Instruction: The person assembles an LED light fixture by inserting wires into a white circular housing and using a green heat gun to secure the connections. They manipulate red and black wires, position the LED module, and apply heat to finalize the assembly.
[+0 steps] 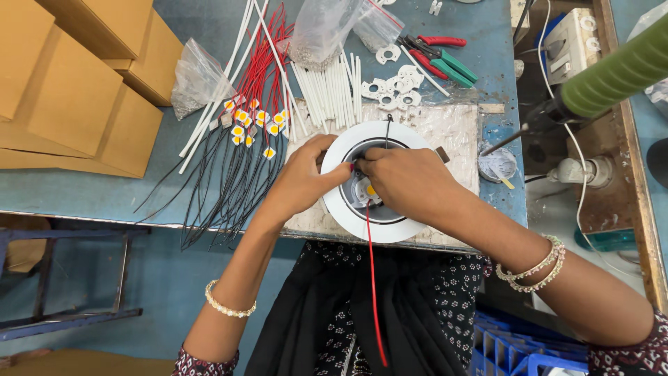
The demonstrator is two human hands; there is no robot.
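A round white lamp housing (390,226) lies on a pale mat at the near edge of the blue table. Both hands meet over its open centre. My left hand (306,177) rests on the housing's left rim with fingers bent inward. My right hand (403,182) covers the middle, fingertips pinched at a small white board with a yellow chip (367,190). A red wire (373,285) hangs from there down over the table edge. A black wire (387,132) runs up from the housing. What the fingertips grip is partly hidden.
Left of the housing lies a bundle of red and black wires tipped with yellow chips (252,129). Behind are white tubes (330,90), white ring parts (390,87), clear bags (327,28), pliers (440,57). Cardboard boxes (76,83) stand at left; a small paste pot (497,165) and a green-handled tool (612,73) at right.
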